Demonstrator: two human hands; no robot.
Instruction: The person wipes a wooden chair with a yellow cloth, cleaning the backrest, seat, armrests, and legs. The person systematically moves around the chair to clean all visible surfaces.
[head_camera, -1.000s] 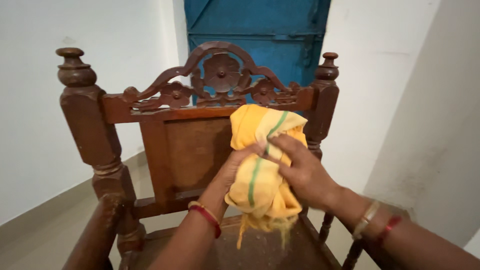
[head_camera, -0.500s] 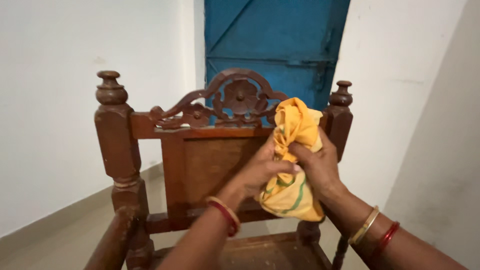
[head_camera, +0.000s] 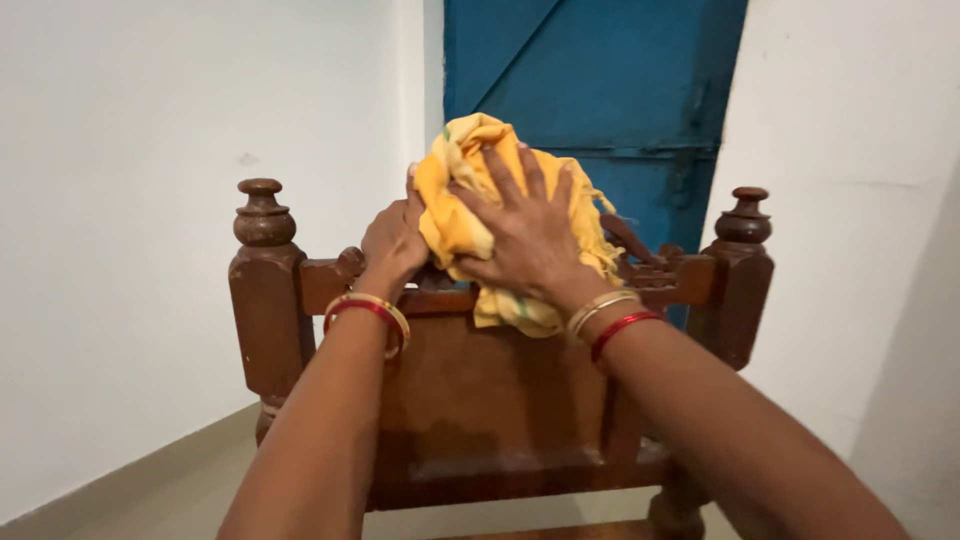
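Cloth (head_camera: 462, 225), yellow and bunched, on the carved top edge of the wooden chair back (head_camera: 480, 390), right hand (head_camera: 525, 240) spread flat over it, fingers splayed, left hand (head_camera: 393, 243) gripping its left side, blue door (head_camera: 600, 90) behind.

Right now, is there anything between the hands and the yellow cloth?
No, nothing visible. The right hand lies spread flat on the yellow cloth, pressing it onto the carved top of the wooden chair back. The left hand touches the cloth's left edge. The cloth itself covers the carving beneath it.
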